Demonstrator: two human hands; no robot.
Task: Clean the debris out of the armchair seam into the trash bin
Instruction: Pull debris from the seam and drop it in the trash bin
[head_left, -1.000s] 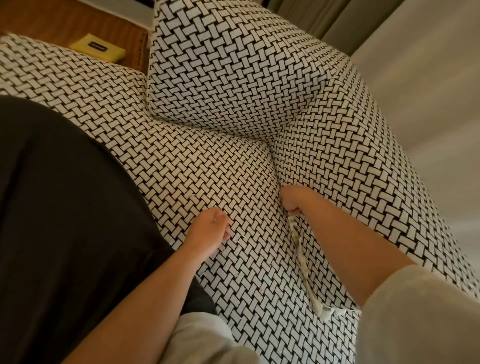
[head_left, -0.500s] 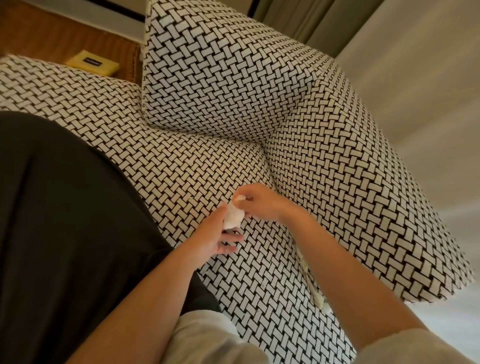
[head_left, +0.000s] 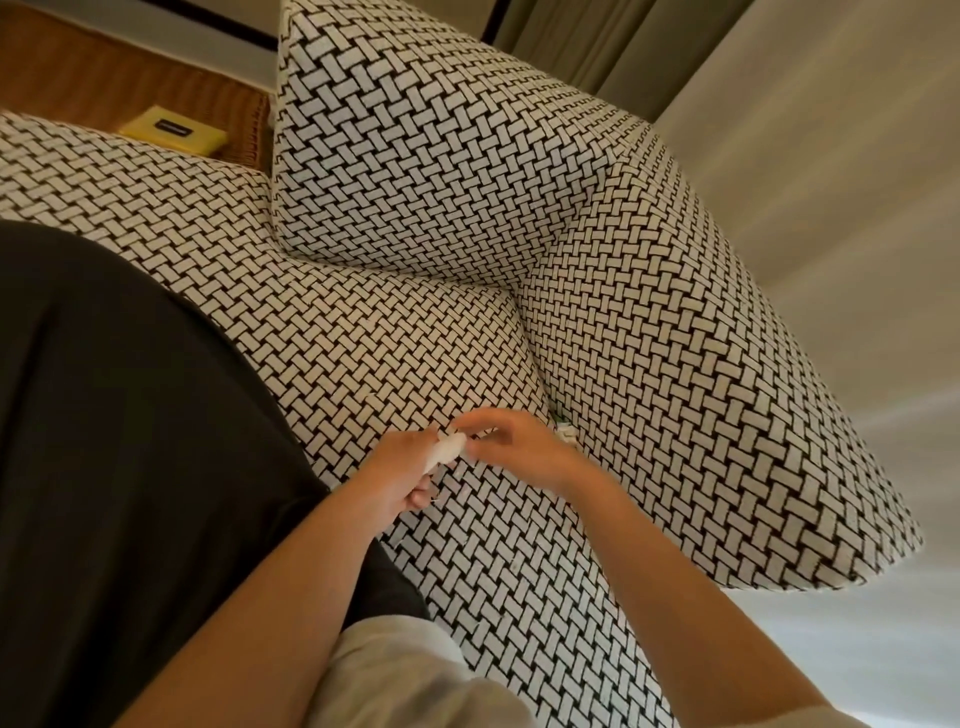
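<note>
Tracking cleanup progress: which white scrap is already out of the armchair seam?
The scrap gripped in the left hand; the other scrap sits wedged in the seam.

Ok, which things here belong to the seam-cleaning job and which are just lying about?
Job: white scrap held in left hand, right hand at it; armchair seam; debris left in it. Trash bin not in view.
Lying about: yellow box; black cloth; curtain.

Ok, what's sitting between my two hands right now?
In the head view, a small white wad of debris sits between them: the left hand holds it, and the right hand touches its upper end.
</note>
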